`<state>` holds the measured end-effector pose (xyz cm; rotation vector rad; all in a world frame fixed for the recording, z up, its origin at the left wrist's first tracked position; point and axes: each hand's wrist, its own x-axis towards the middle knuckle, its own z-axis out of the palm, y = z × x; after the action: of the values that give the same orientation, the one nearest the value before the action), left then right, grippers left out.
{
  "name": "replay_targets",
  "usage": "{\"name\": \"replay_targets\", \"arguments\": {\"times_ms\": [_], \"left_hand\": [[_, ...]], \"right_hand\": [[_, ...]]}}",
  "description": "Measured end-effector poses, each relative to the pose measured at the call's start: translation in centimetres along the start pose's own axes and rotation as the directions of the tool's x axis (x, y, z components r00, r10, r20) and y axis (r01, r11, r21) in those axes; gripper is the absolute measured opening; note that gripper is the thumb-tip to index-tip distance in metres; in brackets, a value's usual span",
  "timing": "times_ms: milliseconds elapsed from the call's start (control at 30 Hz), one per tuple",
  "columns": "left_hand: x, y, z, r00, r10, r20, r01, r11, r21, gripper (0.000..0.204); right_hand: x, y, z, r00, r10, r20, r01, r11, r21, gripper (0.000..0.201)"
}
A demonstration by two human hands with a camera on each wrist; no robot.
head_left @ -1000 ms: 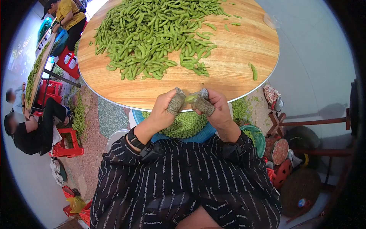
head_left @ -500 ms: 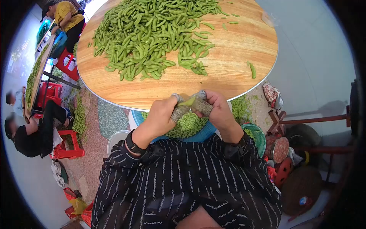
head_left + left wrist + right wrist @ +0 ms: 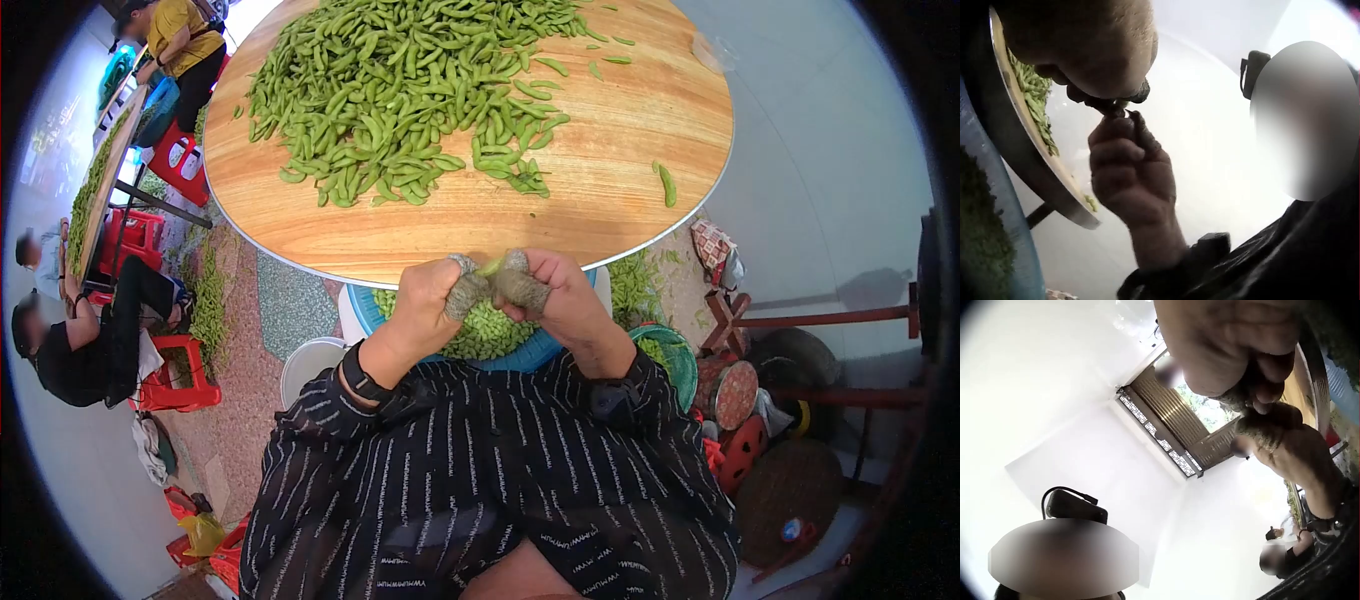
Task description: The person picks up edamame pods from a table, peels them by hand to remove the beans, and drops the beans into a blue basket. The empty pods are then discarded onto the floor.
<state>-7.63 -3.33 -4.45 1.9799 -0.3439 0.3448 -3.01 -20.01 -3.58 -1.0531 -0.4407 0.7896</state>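
Note:
My left hand (image 3: 420, 305) and right hand (image 3: 568, 300) meet at the near edge of the round table, with grey woven covers on their thumbs and some fingers. Between the fingertips they pinch one green soybean pod (image 3: 490, 267), mostly hidden by the covers. Directly below sits a blue basin (image 3: 520, 358) holding shelled green beans (image 3: 490, 332). In the left wrist view, the right hand (image 3: 1132, 172) has its fingers curled in against the left. From the right wrist, the left hand (image 3: 1294, 453) appears tip to tip with the right.
A big heap of pods (image 3: 400, 95) covers the far left of the wooden table (image 3: 620, 130); a stray pod (image 3: 667, 186) lies to its right. A white bucket (image 3: 312, 372) and a green basket (image 3: 675, 370) flank me. Two people work at another table (image 3: 105, 190) on the left.
Both hands have dropped slightly toward me and drawn closer together. The pod, more exposed half a second ago, is now largely covered by the fingertips.

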Motion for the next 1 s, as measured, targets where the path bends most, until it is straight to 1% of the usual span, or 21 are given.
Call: {"name": "replay_targets", "arguments": {"times_ms": [33, 67, 133, 167, 233, 400, 433, 500, 600, 667, 700, 733, 767, 800, 833, 867, 900, 933, 967, 1000], "left_hand": [[0.0, -0.1, 0.0, 0.994, 0.106, -0.005, -0.104, 0.986, 0.133, 0.014], [-0.1, -0.4, 0.1, 0.995, 0.103, -0.004, -0.102, 0.986, 0.131, 0.014], [-0.1, -1.0, 0.2, 0.984, 0.177, 0.014, -0.174, 0.949, 0.261, 0.017], [-0.1, -1.0, 0.3, 0.984, 0.176, 0.016, -0.174, 0.950, 0.260, 0.017], [-0.1, -0.9, 0.2, 0.972, 0.231, 0.047, -0.234, 0.921, 0.310, 0.021], [0.0, -1.0, 0.1, 0.963, 0.261, 0.058, -0.265, 0.902, 0.341, 0.022], [0.0, -1.0, 0.1, 0.962, 0.267, 0.056, -0.270, 0.898, 0.348, 0.022], [-0.1, -0.9, 0.1, 0.962, 0.265, 0.061, -0.269, 0.892, 0.363, 0.023], [-0.2, -0.9, 0.1, 0.965, 0.250, 0.081, -0.262, 0.888, 0.378, 0.022], [-0.3, -1.0, 0.2, 0.967, 0.236, 0.096, -0.254, 0.890, 0.378, 0.021], [-0.5, -1.3, 0.5, 0.974, 0.215, 0.066, -0.224, 0.939, 0.261, 0.019], [-0.5, -1.3, 0.7, 0.981, 0.191, 0.039, -0.194, 0.971, 0.138, 0.018], [-0.6, -1.0, 1.1, 0.981, 0.190, 0.039, -0.194, 0.971, 0.139, 0.018], [-0.8, -0.4, 1.6, 0.998, 0.051, -0.021, -0.052, 0.997, -0.056, 0.019], [-1.0, -0.1, 1.8, 0.994, -0.099, -0.053, 0.082, 0.963, -0.255, 0.021], [-1.1, 0.0, 1.6, 0.993, -0.103, -0.055, 0.086, 0.963, -0.254, 0.021], [-1.3, -0.1, 1.3, 0.946, -0.321, 0.050, 0.308, 0.837, -0.453, 0.020], [-1.5, -0.2, 1.0, 0.848, -0.491, 0.197, 0.500, 0.624, -0.600, 0.020], [-1.5, -0.4, 0.8, 0.847, -0.494, 0.197, 0.502, 0.622, -0.600, 0.020], [-1.5, -0.9, 0.6, 0.819, -0.478, 0.318, 0.532, 0.425, -0.732, 0.021]], "right_hand": [[-0.2, -0.4, 0.1, 0.997, 0.060, -0.042, -0.056, 0.994, 0.088, 0.012], [-0.4, -0.5, 0.1, 0.989, 0.125, -0.078, -0.110, 0.978, 0.179, 0.013], [-0.5, -0.2, -0.2, 0.992, 0.113, -0.055, -0.104, 0.983, 0.152, 0.014], [-0.5, -0.1, -0.3, 0.995, 0.100, -0.030, -0.095, 0.988, 0.124, 0.014], [-0.5, -0.1, -0.2, 0.994, 0.098, -0.043, -0.093, 0.989, 0.119, 0.015], [-0.3, -0.6, 0.0, 0.992, 0.116, -0.042, -0.111, 0.987, 0.112, 0.013], [-0.2, -0.5, 0.0, 0.994, 0.099, -0.037, -0.096, 0.991, 0.092, 0.012], [-0.2, -0.4, 0.0, 0.996, 0.082, -0.033, -0.080, 0.994, 0.071, 0.011], [0.0, -0.1, 0.1, 0.994, 0.089, -0.067, -0.086, 0.995, 0.057, 0.009], [0.0, -0.1, 0.2, 0.997, 0.053, -0.054, -0.053, 0.999, 0.011, 0.008], [0.0, 0.1, 0.0, 0.997, 0.055, -0.053, -0.055, 0.998, 0.013, 0.008], [0.0, 0.4, -0.2, 1.000, 0.014, -0.028, -0.015, 0.999, -0.050, 0.008], [0.0, 0.7, -0.4, 1.000, -0.027, 0.000, 0.027, 0.993, -0.112, 0.009], [0.1, 0.9, -0.2, 1.000, -0.026, 0.000, 0.026, 0.993, -0.112, 0.009], [0.2, 1.2, 0.3, 0.990, -0.142, -0.014, 0.138, 0.975, -0.172, 0.010], [0.2, 1.5, 0.6, 0.967, -0.256, -0.021, 0.244, 0.942, -0.232, 0.011], [0.1, 1.6, 0.4, 0.967, -0.253, -0.020, 0.242, 0.943, -0.229, 0.011], [0.0, 1.7, 0.1, 0.962, -0.273, 0.016, 0.266, 0.922, -0.281, 0.012], [-0.1, 1.7, -0.1, 0.956, -0.289, 0.053, 0.290, 0.898, -0.331, 0.013], [-0.2, 1.7, -0.2, 0.957, -0.287, 0.052, 0.288, 0.899, -0.331, 0.013]]}}
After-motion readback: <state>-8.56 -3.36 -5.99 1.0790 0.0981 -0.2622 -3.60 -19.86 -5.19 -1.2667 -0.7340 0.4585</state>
